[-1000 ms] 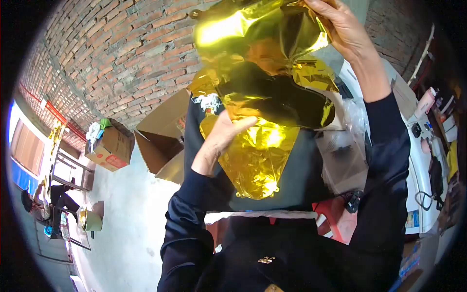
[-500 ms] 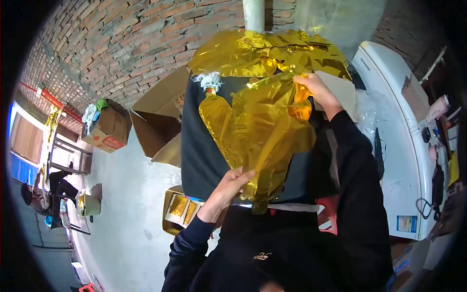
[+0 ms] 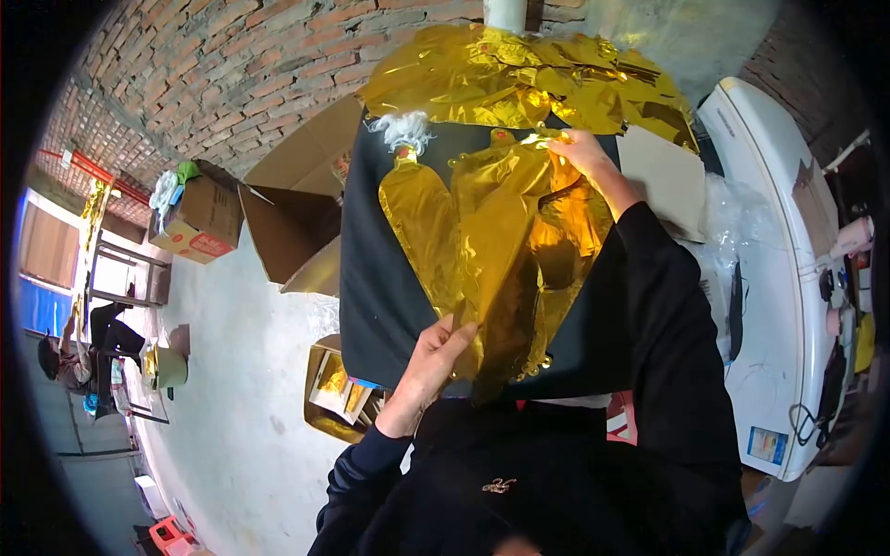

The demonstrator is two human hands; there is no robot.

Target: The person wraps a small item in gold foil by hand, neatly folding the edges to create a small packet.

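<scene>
- Gripped with the left hand point(image 3: 436, 357) the near, lower edge of a deflated, crinkled gold foil balloon point(image 3: 505, 250): fingers curled over the foil and thumb tucked under, closed firmly on it.
- Pinched with the right hand point(image 3: 579, 153) the far, upper end of the same balloon, fingertips pressed together on the foil edge, with the dark-sleeved arm stretched out along the balloon's right side.
- Held the balloon lengthwise between the two hands, folded along its middle, over the centre of a table draped in black cloth point(image 3: 371, 306) (possibly resting on the cloth, though the folds hid the contact).
- Left flat on the cloth, just beside the held balloon on its left and partly overlapped by it, a second bottle-shaped gold foil piece point(image 3: 417, 222).
- Seen at the narrow far end of that piece: a small white tuft of string point(image 3: 405, 132).
- Heaped along the table's far edge, beyond the right hand, a pile of crumpled gold foil sheets point(image 3: 519, 79).
- Stood to the right of the table: a white chest freezer point(image 3: 769, 278).
- Set to the left, near the red brick wall point(image 3: 232, 83): an open brown cardboard box point(image 3: 287, 232).
- Placed on the floor below the left hand: a shallow tray of small gold packets point(image 3: 334, 389).
</scene>
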